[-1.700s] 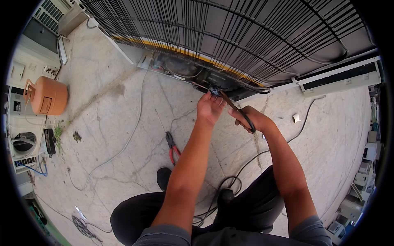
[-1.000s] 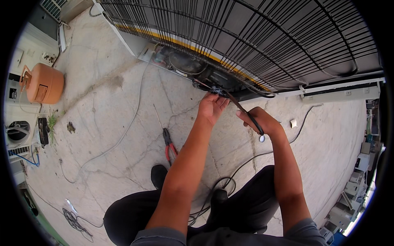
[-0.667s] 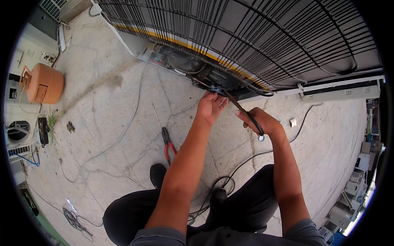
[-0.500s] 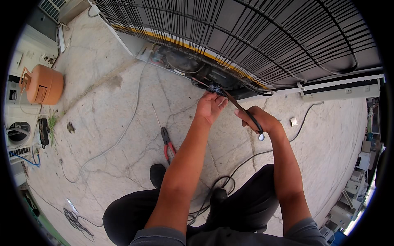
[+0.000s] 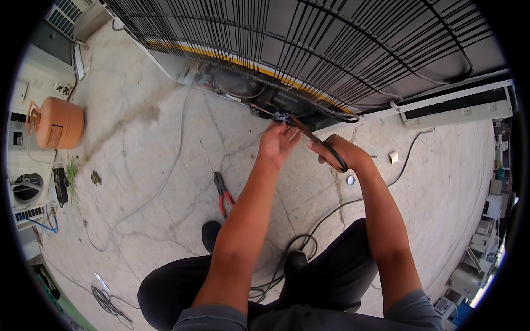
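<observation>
A refrigerator lies with its black condenser grille (image 5: 309, 49) facing me, its compressor bay (image 5: 237, 88) open at the lower edge. My left hand (image 5: 277, 144) reaches to a small fitting (image 5: 282, 117) at that bay, fingertips touching it. My right hand (image 5: 338, 154) is closed around a black-handled tool (image 5: 326, 146) whose tip points at the same fitting. A black cable (image 5: 353, 204) trails from beneath my right hand across the concrete toward my legs.
Red-handled pliers (image 5: 222, 193) and a thin rod (image 5: 207, 157) lie on the cracked concrete to the left. An orange gas cylinder (image 5: 55, 123) stands far left beside white outdoor units (image 5: 25, 182). A white panel (image 5: 458, 107) lies right. A small white cap (image 5: 350, 180) sits nearby.
My view has drifted slightly. Both hands stay at the fitting; the right hand has shifted a little along the tool, the left hand's fingers remain on the fitting.
</observation>
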`<state>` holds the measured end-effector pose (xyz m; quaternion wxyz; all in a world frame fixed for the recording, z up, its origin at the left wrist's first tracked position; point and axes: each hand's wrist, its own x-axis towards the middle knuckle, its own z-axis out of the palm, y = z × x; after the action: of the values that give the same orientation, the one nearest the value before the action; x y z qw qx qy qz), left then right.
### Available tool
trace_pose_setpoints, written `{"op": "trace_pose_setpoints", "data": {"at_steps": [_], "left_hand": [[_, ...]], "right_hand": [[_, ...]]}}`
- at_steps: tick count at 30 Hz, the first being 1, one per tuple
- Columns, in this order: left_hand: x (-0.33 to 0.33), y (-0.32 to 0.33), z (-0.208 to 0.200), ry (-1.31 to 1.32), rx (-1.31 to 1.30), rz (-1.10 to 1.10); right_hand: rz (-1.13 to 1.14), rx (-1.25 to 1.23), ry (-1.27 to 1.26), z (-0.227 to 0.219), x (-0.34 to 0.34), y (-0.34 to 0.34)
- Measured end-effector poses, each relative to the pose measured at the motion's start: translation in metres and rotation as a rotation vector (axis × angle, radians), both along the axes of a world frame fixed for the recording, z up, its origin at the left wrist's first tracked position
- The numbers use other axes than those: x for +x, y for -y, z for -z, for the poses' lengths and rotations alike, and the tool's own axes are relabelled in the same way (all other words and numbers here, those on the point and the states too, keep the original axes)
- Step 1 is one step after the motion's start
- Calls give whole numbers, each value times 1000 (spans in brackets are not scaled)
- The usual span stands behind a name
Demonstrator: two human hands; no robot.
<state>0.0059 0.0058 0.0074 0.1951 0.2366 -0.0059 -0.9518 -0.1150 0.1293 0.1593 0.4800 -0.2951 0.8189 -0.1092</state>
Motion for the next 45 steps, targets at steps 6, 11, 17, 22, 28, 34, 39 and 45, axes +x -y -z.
{"op": "trace_pose_setpoints", "data": {"at_steps": [6, 11, 17, 22, 28, 34, 39, 45], "left_hand": [[-2, 2, 1, 103, -97, 43], [-4, 0, -3, 139, -75, 52], [-1, 8, 5, 90, -141, 65], [-7, 1, 5, 70, -186, 59], [2, 14, 9, -42, -25, 23], [-4, 6, -1, 44, -50, -72], [0, 5, 5, 38, -136, -49], [1, 2, 18, 52, -172, -49]], "right_hand": [[-15, -9, 8, 5, 0, 1], [-76, -71, -80, 25, 1, 7], [235, 48, 268, 28, 5, 31], [-17, -236, -168, 51, 16, 24], [-30, -220, -132, 40, 9, 19], [-205, -312, -520, 48, 13, 16], [-146, -207, -582, 49, 23, 30], [-83, -118, -570, 41, 34, 48]]}}
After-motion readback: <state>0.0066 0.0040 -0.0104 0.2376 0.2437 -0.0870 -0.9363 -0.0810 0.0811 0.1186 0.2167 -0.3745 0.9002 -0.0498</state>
